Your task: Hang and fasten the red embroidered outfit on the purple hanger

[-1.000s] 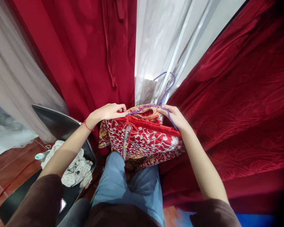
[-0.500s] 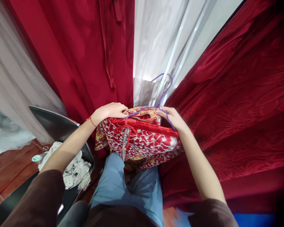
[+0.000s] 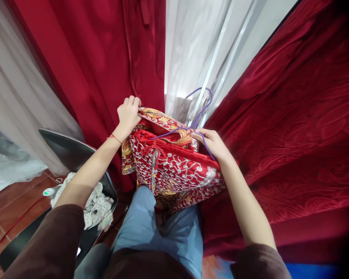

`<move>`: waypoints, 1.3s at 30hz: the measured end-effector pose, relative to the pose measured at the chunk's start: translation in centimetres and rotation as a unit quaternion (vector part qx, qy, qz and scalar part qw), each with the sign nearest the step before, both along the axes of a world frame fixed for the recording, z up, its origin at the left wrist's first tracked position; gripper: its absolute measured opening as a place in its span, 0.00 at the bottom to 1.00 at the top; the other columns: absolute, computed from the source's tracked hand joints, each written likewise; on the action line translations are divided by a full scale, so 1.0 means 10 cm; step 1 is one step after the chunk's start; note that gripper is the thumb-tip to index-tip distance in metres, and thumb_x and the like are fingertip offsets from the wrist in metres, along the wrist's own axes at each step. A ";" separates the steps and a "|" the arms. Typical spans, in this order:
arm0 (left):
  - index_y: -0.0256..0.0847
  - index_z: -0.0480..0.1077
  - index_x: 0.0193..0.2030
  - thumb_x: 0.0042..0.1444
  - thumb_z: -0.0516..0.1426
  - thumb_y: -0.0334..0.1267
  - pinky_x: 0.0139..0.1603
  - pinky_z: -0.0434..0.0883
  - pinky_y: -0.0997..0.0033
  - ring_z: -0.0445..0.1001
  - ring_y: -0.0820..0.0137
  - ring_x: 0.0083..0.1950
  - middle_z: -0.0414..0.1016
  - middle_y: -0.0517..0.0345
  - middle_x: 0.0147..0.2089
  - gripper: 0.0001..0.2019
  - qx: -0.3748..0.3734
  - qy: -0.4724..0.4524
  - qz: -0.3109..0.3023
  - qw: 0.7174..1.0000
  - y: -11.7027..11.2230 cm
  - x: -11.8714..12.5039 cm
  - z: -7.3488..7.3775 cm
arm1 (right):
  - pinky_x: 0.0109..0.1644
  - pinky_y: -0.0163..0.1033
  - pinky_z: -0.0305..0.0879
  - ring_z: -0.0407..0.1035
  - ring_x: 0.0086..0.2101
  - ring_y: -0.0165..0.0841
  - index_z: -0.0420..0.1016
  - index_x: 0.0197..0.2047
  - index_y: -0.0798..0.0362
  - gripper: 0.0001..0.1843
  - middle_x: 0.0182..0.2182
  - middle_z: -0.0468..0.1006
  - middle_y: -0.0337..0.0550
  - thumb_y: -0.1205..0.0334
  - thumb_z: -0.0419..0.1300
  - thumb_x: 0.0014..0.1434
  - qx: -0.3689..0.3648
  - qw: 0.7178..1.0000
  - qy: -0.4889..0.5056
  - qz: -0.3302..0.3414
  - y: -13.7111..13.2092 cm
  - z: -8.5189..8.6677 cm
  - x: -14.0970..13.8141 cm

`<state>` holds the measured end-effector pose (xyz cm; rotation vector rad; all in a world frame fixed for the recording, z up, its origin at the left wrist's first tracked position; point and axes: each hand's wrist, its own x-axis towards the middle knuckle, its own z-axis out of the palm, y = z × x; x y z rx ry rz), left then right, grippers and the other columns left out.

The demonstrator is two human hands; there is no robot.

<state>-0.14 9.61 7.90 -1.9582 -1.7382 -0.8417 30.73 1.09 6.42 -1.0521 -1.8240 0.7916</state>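
Observation:
A red garment (image 3: 174, 166) with silver and gold embroidery lies bunched at my knees, its red waistband tied in a bow in front. Behind the waistband, my left hand (image 3: 129, 112) is closed on the raised edge of a gold-trimmed embroidered piece (image 3: 159, 116). A purple hanger (image 3: 198, 116) rests across the opening, its hook upright and its left arm lying over the cloth. My right hand (image 3: 211, 142) pinches the hanger below the hook, together with some cloth at the collar. The fingertips of my right hand are partly hidden.
A black chair (image 3: 66, 155) at the left bears white dotted cloth (image 3: 97, 205) and a small white-and-green container (image 3: 48, 192). Red curtains (image 3: 104, 58) hang ahead, with red fabric (image 3: 293, 147) at the right. White metal poles (image 3: 221, 58) stand behind the hanger.
My left hand has moved up and away from me, lifting the edge of the embroidered piece and widening the opening. My right hand and the hanger have barely moved.

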 end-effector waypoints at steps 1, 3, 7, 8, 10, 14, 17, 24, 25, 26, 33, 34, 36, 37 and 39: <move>0.34 0.68 0.53 0.56 0.51 0.36 0.49 0.65 0.57 0.68 0.48 0.57 0.71 0.36 0.55 0.18 -0.005 -0.014 0.024 1.000 0.01 -0.06 -0.02 | 0.35 0.35 0.58 0.63 0.29 0.29 0.75 0.28 0.53 0.21 0.27 0.72 0.37 0.42 0.63 0.56 0.001 1.000 0.000 -0.002 0.00 0.00 0.00; 0.33 0.68 0.52 0.54 0.54 0.40 0.48 0.66 0.56 0.69 0.46 0.56 0.71 0.33 0.54 0.20 -0.026 -0.033 0.065 0.997 0.01 -0.18 -0.09 | 0.36 0.35 0.60 0.64 0.30 0.31 0.75 0.27 0.53 0.21 0.27 0.73 0.38 0.42 0.63 0.55 0.000 1.000 0.000 -0.009 0.01 0.00 -0.01; 0.38 0.74 0.45 0.50 0.58 0.46 0.48 0.68 0.55 0.73 0.47 0.52 0.76 0.39 0.50 0.19 -0.086 -0.076 0.067 0.991 -0.02 -0.41 -0.30 | 0.39 0.36 0.62 0.67 0.32 0.33 0.77 0.30 0.52 0.20 0.30 0.76 0.40 0.42 0.64 0.54 -0.009 1.000 0.005 -0.011 0.03 -0.02 -0.03; 0.41 0.75 0.44 0.50 0.58 0.46 0.48 0.69 0.56 0.74 0.49 0.51 0.77 0.43 0.49 0.17 -0.097 -0.102 0.054 0.989 -0.03 -0.45 -0.35 | 0.40 0.36 0.63 0.67 0.33 0.33 0.77 0.31 0.52 0.19 0.30 0.77 0.40 0.42 0.64 0.54 -0.010 1.000 0.007 -0.007 0.03 -0.03 -0.03; 0.45 0.76 0.45 0.50 0.57 0.42 0.49 0.69 0.61 0.76 0.56 0.50 0.79 0.51 0.47 0.16 -0.102 -0.177 0.002 0.979 -0.03 -0.52 -0.45 | 0.41 0.37 0.63 0.68 0.33 0.34 0.77 0.32 0.52 0.19 0.31 0.77 0.40 0.43 0.63 0.55 -0.009 1.000 0.016 -0.005 0.04 -0.05 -0.02; 0.40 0.75 0.43 0.46 0.53 0.35 0.48 0.70 0.71 0.76 0.66 0.47 0.80 0.54 0.44 0.17 -0.028 -0.368 -0.106 0.923 -0.10 -0.53 -0.57 | 0.40 0.37 0.64 0.68 0.33 0.33 0.77 0.32 0.52 0.19 0.31 0.77 0.39 0.42 0.64 0.53 -0.007 0.999 0.039 -0.015 0.06 -0.12 0.00; 0.39 0.72 0.36 0.47 0.52 0.35 0.42 0.70 0.74 0.74 0.69 0.41 0.78 0.57 0.37 0.11 0.055 -0.409 -0.094 0.906 -0.30 -0.49 -0.59 | 0.40 0.36 0.64 0.67 0.33 0.33 0.77 0.32 0.52 0.20 0.31 0.76 0.39 0.41 0.65 0.51 -0.003 0.997 0.072 -0.022 0.07 -0.17 0.00; 0.41 0.64 0.23 0.47 0.59 0.42 0.31 0.62 0.73 0.66 0.70 0.30 0.63 0.63 0.22 0.10 0.028 -0.264 -0.053 0.963 -0.60 -0.63 -0.44 | 0.37 0.36 0.61 0.63 0.32 0.32 0.72 0.28 0.52 0.27 0.28 0.72 0.39 0.33 0.65 0.47 0.045 0.993 0.094 -0.047 0.03 -0.23 -0.05; 0.42 0.64 0.24 0.47 0.61 0.43 0.32 0.63 0.72 0.67 0.69 0.30 0.64 0.62 0.22 0.11 0.020 -0.241 -0.056 0.969 -0.60 -0.67 -0.44 | 0.36 0.36 0.60 0.62 0.32 0.31 0.71 0.27 0.51 0.28 0.27 0.71 0.39 0.32 0.64 0.47 0.052 0.993 0.087 -0.054 0.03 -0.23 -0.07; 0.42 0.65 0.25 0.46 0.62 0.44 0.33 0.64 0.71 0.69 0.67 0.31 0.66 0.61 0.23 0.12 0.013 -0.218 -0.056 0.974 -0.59 -0.69 -0.44 | 0.35 0.36 0.59 0.61 0.31 0.31 0.70 0.27 0.51 0.29 0.27 0.70 0.39 0.31 0.63 0.47 0.059 0.993 0.079 -0.062 0.02 -0.23 -0.08; 0.38 0.66 0.46 0.50 0.64 0.50 0.50 0.66 0.59 0.71 0.54 0.51 0.73 0.47 0.47 0.23 -0.005 -0.073 0.050 0.996 -0.80 -0.64 -0.64 | 0.33 0.36 0.52 0.56 0.29 0.29 0.64 0.23 0.52 0.30 0.23 0.59 0.37 0.30 0.59 0.52 0.125 0.988 0.042 -0.078 0.03 -0.25 -0.10; 0.35 0.64 0.49 0.52 0.62 0.53 0.54 0.64 0.56 0.68 0.53 0.54 0.70 0.44 0.51 0.27 0.014 -0.055 0.064 0.996 -0.86 -0.62 -0.65 | 0.33 0.36 0.52 0.55 0.29 0.29 0.63 0.23 0.52 0.30 0.23 0.58 0.36 0.32 0.60 0.52 0.129 0.988 0.042 -0.079 0.03 -0.25 -0.10; 0.31 0.61 0.54 0.56 0.58 0.58 0.59 0.60 0.52 0.63 0.50 0.59 0.64 0.43 0.58 0.31 0.052 -0.019 0.070 0.996 -0.99 -0.61 -0.63 | 0.34 0.36 0.52 0.55 0.29 0.29 0.63 0.23 0.52 0.29 0.23 0.58 0.36 0.34 0.61 0.53 0.139 0.986 0.044 -0.085 0.03 -0.26 -0.10; 0.31 0.60 0.55 0.58 0.56 0.57 0.60 0.58 0.51 0.60 0.50 0.61 0.62 0.43 0.59 0.31 0.062 0.000 0.061 0.996 -1.04 -0.62 -0.61 | 0.34 0.36 0.52 0.55 0.29 0.29 0.63 0.23 0.52 0.28 0.23 0.58 0.36 0.35 0.61 0.53 0.143 0.985 0.044 -0.089 0.02 -0.26 -0.10; 0.32 0.61 0.55 0.61 0.53 0.53 0.60 0.56 0.49 0.59 0.49 0.61 0.63 0.43 0.58 0.25 0.053 0.051 0.023 0.997 -1.12 -0.65 -0.57 | 0.34 0.36 0.52 0.54 0.28 0.28 0.63 0.23 0.52 0.28 0.23 0.58 0.36 0.34 0.60 0.53 0.148 0.983 0.046 -0.100 0.01 -0.26 -0.11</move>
